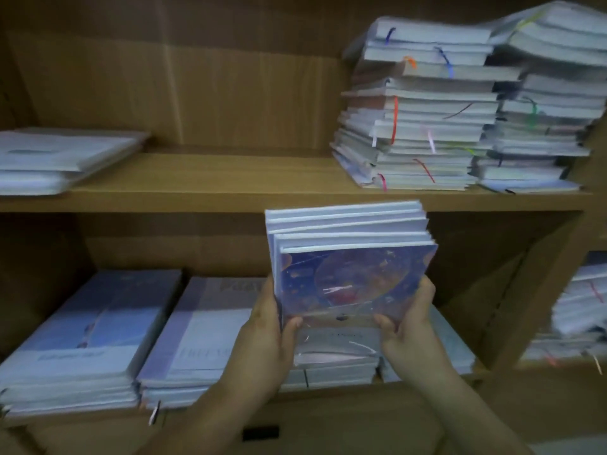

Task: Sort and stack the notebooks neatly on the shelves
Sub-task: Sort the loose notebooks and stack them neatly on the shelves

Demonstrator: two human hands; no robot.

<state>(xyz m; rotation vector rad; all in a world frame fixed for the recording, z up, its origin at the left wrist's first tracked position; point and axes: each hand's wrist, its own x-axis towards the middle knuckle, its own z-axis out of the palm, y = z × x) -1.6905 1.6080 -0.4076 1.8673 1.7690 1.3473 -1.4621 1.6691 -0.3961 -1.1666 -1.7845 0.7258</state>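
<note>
You hold a bundle of notebooks (351, 244) in both hands, clear of the boards: in front of the upper shelf (197, 188) front edge, right of its middle, above the lower shelf (328, 397).
- Bundle is tilted. The cover with the blue planet print faces you and the page edges point up. Several books, edges not flush.
- Left hand (269, 326): curled round the bundle's lower left corner, thumb on the cover, fingers behind.
- Right hand (407, 323): same grip on the lower right corner, thumb on the cover.

Upper shelf:
- tall stack (417, 126) near the right end, uneven, coloured ribbon markers (394, 119) hanging out
- second tall stack (542, 119) touching it on the right, at the right rear corner
- low pile (59, 159) at the left end, skewed

Lower shelf:
- left stack (88, 330) at the left end
- middle stack (200, 330) just beside it, no visible gap
- short stack (338, 356) directly under the held bundle, partly hidden by your hands

The side compartment (558, 224) past the right wall holds another ragged stack (578, 307).

Frame is motion-blurred, so the cover text is unreadable.
</note>
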